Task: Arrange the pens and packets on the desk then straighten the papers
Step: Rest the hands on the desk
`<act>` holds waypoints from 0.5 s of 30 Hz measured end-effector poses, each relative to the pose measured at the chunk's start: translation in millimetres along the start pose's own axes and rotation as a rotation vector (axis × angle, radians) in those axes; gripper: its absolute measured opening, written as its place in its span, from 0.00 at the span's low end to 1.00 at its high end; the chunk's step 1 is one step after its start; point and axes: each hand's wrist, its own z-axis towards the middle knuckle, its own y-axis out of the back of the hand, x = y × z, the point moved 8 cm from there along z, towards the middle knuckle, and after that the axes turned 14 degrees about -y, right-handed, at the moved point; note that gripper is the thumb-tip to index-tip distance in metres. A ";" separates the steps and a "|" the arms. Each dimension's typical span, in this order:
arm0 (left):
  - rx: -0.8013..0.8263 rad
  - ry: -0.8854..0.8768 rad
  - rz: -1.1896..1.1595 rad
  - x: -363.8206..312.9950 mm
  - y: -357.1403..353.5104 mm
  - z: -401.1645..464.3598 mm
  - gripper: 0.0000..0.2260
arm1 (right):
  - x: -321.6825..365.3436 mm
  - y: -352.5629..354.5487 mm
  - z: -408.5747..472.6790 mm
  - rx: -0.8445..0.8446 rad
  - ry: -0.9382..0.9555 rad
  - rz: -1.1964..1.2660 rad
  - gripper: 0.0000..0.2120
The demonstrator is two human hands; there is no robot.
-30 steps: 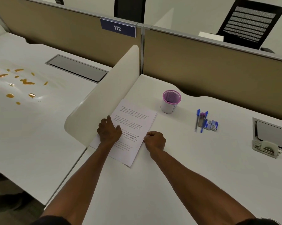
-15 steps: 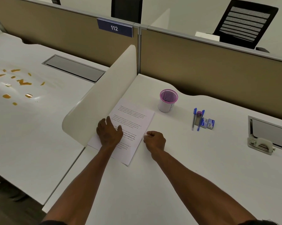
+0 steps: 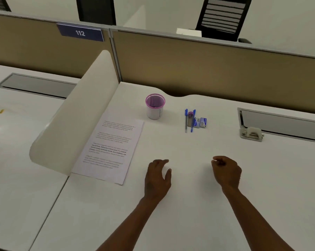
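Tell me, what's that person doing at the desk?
A person is tidying a white desk. Right now both hands hold nothing: the left hand and the right hand hover over the bare desk. The papers lie in a neat stack beside the divider. The pens and small packets sit lined up together, near a pink-rimmed cup.

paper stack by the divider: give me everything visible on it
The paper stack is white sheets, the top one printed with four blocks of small text too blurred to read, the third block partly bold. It lies flat on the desk, its left long edge along the foot of the white divider, edges looking aligned. The pink-rimmed cup stands just beyond its far right corner. Neither hand touches it.
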 end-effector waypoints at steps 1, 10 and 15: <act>0.056 -0.025 -0.003 -9.4 -15.1 1.5 0.15 | -7.5 4.9 3.9 0.017 0.024 -0.073 0.07; 0.362 -0.087 0.062 -46.6 -102.3 12.6 0.15 | -26.5 -7.9 -13.1 0.099 0.247 -0.377 0.04; 0.295 -0.084 0.007 -55.3 -105.9 18.3 0.09 | -11.9 -31.4 -27.1 0.205 0.402 -0.354 0.10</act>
